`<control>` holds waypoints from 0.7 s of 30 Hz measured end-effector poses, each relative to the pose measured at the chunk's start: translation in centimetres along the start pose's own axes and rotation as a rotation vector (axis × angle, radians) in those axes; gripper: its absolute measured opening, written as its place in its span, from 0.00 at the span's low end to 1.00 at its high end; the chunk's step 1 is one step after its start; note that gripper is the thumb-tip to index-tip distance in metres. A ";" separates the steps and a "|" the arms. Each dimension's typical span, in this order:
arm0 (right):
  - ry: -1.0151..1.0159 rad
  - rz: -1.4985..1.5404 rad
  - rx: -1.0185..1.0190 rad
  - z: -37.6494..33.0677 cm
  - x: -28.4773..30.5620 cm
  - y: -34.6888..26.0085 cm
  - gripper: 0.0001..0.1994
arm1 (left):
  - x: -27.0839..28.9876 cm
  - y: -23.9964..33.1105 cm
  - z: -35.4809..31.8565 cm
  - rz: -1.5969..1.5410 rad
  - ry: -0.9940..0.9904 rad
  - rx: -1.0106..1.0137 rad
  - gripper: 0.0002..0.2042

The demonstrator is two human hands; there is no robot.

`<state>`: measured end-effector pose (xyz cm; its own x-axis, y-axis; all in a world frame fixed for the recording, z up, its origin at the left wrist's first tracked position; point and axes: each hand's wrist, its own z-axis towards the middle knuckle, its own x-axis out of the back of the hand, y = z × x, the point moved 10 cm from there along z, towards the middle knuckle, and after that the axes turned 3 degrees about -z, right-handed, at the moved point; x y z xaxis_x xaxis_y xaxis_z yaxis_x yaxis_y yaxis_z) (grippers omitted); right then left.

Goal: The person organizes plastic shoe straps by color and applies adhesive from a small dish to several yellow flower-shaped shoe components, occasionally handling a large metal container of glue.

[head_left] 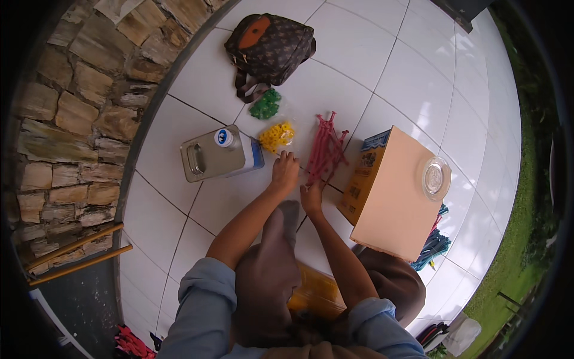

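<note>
Head view: pink rods (323, 143) lie at 1 o'clock from your right hand (311, 196), at their near ends; grip, cannot tell. Your left hand (285, 172), half-curled, hold unclear; bagged yellow pieces (276, 137) at 12 o'clock. Rods likely light, stiff, slippery; grasp mid-length.

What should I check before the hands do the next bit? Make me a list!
1. Left hand close to the yellow pieces: ok.
2. Right hand at the near ends of the pink sticks: ok.
3. Pink sticks lined up neatly: not ok, some cross.
4. Cap on the metal can: ok; how tight, cannot tell.
5. Glass dish well away from the edge of the cardboard box: not ok.
6. Bag around the yellow pieces sealed: cannot tell.
</note>
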<state>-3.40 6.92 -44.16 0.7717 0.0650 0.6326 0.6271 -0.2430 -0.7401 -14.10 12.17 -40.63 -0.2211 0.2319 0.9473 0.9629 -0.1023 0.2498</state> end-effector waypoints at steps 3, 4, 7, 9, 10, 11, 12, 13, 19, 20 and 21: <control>-0.101 0.147 0.006 0.5 0.8 -1.8 0.11 | 3.1 -0.8 -0.5 -0.410 0.227 0.091 0.10; -0.028 0.124 0.170 0.9 2.6 -4.0 0.09 | 4.4 -0.4 -0.2 -0.407 0.244 0.080 0.10; 0.112 0.080 0.450 1.3 7.0 -9.6 0.07 | 10.2 0.4 -0.7 -0.481 0.498 0.036 0.06; 0.182 0.063 0.571 0.6 10.5 -13.3 0.06 | 12.8 0.3 -1.1 -0.689 0.539 0.060 0.07; 0.092 0.058 0.585 0.6 11.3 -15.1 0.06 | 14.5 0.8 -1.3 -0.680 0.567 0.040 0.07; -0.001 0.052 0.601 0.4 12.2 -17.2 0.07 | 16.0 0.8 -1.7 -0.713 0.591 0.042 0.07; 0.017 0.060 0.630 -0.2 14.2 -19.4 0.07 | 17.6 0.8 -2.0 -0.745 0.615 0.044 0.07; -0.022 -0.024 0.666 -1.2 15.9 -21.0 0.10 | 19.3 1.9 -2.4 -0.747 0.636 0.021 0.07; -0.049 0.112 0.806 -5.3 26.6 -26.3 0.25 | 23.9 9.1 -3.6 -1.550 0.350 0.077 0.06; -0.002 0.100 0.819 -5.9 27.9 -26.9 0.25 | 24.6 10.4 -4.4 -1.655 0.298 0.042 0.06; 0.046 0.088 0.830 -6.2 29.0 -27.2 0.25 | 24.9 11.0 -4.8 -1.647 0.302 0.025 0.06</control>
<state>1.29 9.45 -4.32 0.8279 0.0353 0.5598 0.4524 0.5481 -0.7035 -9.72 12.13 -13.29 -0.9463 -0.1134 -0.3027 -0.3105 0.0595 0.9487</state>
